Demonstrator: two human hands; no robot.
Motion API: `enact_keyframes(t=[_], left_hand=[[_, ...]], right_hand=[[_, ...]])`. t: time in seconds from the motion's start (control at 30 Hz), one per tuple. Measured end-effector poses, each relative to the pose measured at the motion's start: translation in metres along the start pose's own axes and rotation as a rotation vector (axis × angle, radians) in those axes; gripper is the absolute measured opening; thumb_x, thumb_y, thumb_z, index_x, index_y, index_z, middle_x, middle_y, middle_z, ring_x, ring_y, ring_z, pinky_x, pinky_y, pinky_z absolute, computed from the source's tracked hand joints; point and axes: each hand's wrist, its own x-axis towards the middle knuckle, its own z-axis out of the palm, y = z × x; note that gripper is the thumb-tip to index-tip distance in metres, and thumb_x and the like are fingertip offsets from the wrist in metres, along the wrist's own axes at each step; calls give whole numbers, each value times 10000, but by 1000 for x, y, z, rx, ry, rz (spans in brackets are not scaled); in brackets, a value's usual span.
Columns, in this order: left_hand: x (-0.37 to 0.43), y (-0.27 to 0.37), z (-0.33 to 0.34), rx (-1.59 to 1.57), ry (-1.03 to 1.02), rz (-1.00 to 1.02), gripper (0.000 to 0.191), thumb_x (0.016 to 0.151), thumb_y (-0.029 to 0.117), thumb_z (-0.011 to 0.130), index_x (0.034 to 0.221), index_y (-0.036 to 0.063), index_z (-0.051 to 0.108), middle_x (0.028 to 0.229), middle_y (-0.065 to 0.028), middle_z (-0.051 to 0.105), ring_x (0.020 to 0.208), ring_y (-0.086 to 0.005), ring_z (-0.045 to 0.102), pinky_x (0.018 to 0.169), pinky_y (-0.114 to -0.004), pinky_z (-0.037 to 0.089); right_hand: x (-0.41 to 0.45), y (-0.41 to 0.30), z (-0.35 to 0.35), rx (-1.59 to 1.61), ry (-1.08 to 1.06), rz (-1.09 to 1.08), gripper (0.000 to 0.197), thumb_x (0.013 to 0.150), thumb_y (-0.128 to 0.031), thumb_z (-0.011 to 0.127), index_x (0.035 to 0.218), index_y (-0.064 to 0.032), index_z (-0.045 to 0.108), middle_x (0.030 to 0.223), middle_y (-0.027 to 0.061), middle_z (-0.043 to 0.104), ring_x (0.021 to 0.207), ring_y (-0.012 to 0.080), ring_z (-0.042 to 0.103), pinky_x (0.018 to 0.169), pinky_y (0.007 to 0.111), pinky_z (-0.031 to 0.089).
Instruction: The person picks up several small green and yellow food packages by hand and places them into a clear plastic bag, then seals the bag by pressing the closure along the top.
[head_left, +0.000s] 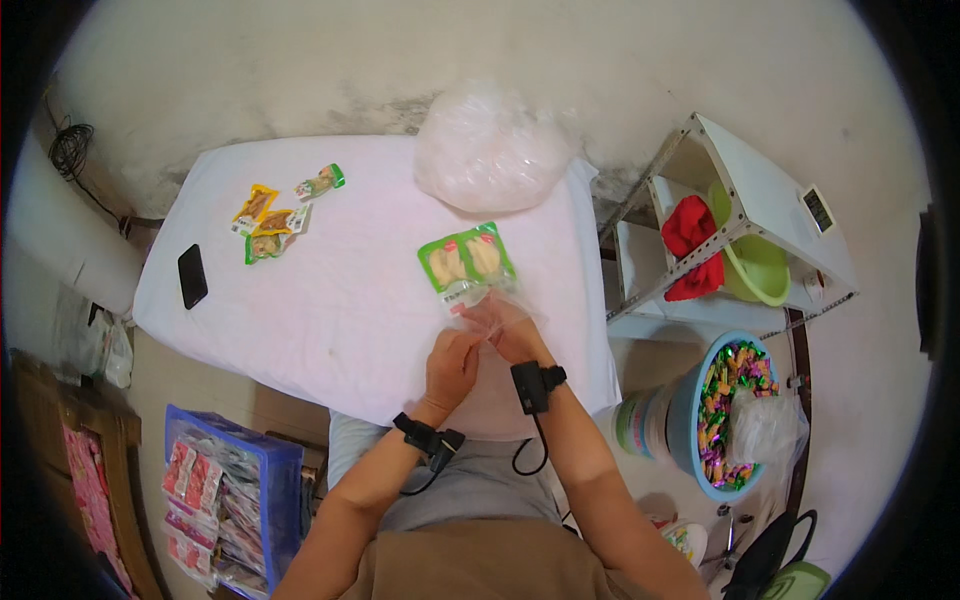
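A green-bordered food packet (466, 261) with two clear windows showing pale pieces lies over the white-covered table, just beyond my hands. A clear plastic bag (517, 304) overlaps its near end; whether the packet is fully inside the bag, I cannot tell. My right hand (504, 324) is at the packet's near end, its fingers seen through the clear film and holding there. Beside it, my left hand (451, 366) pinches the near edge of the bag, fingers curled and partly hidden. Both wrists carry black strapped devices with cables.
Small yellow and green snack packets (274, 223) and a black phone (193, 277) lie at the left. A large bag of clear plastic (491, 154) stands by the wall. To the right are a metal shelf (780, 180) and a blue tub (681, 427) of wrapped sweets; lower left, a blue crate (281, 487).
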Motion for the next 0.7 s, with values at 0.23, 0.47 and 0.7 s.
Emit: enact_keyframes(t=[0.23,0.47,0.7], left_hand=[[8,10,-30,96,-298,137,310,694,57,683,995,53,607,929,-106,570,886,-289,541,748,-373,461],[-2,-20,-25,246,-526,174,294,711,79,663,1002,74,618,965,-92,574,933,-282,538,777,-369,470],[20,-11,-59,299,-303,138,146,763,46,604,898,75,652,764,-74,608,768,-270,582,676,-366,495]], right_hand=[[-85,-16,-16,-983,226,-208,413,826,-35,586,1211,5,441,1218,155,489,967,242,573,852,351,466],[-79,-25,-40,-1859,137,-727,469,730,-16,569,1188,-24,468,1167,185,497,1078,347,478,912,423,398],[-70,-34,-31,-2040,-1,-805,182,736,-12,542,916,-32,550,856,119,551,840,309,535,732,406,440]])
